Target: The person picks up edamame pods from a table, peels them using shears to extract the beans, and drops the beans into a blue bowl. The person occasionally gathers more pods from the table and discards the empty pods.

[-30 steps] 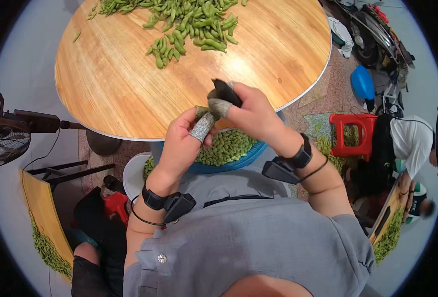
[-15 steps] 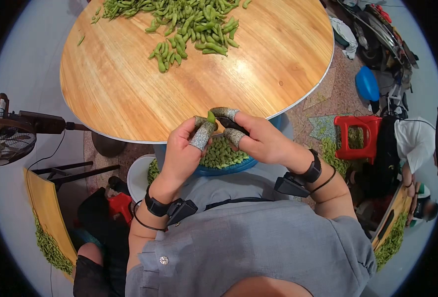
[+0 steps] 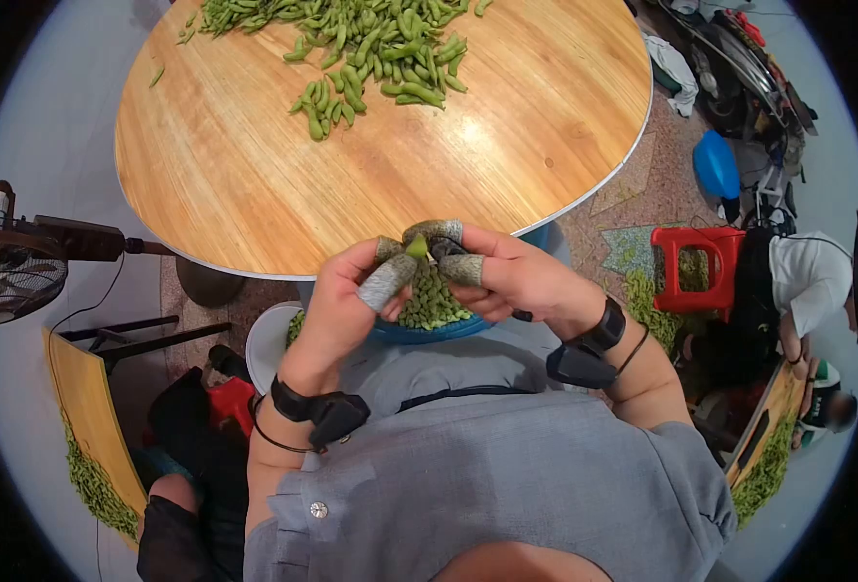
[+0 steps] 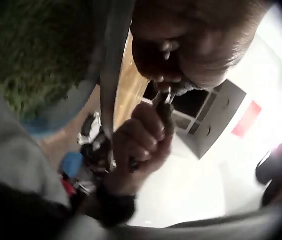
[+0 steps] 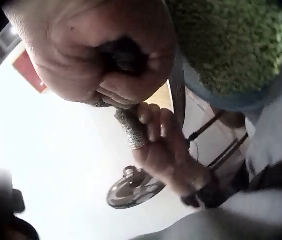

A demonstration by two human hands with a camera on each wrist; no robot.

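Observation:
In the head view my left hand (image 3: 344, 291) pinches a green soybean pod (image 3: 417, 249) between its taped thumb and finger. Close against it, my right hand (image 3: 518, 281) curls round a small black tool (image 5: 126, 55), part of which shows in the palm in the right wrist view. A metallic glint shows where the fingertips meet in the left wrist view; the tool's kind is hidden by the fingers. Grey speckled tape covers both thumbs and forefingers. Just below the hands sits a blue basin (image 3: 429, 335) filled with small green beans (image 3: 434, 303).
Ahead is a round wooden table (image 3: 254, 184) with a heap of soybean pods (image 3: 381, 44) at its far side. A white bucket (image 3: 262, 344) stands left of the basin. A fan (image 3: 17, 262) is at left, a red stool (image 3: 696, 272) at right, and other people sit at both sides.
The right hand, earlier higher and over the left fingers, has lowered beside the left hand. The pod now shows between the fingertips, and both hands have drawn slightly nearer the body.

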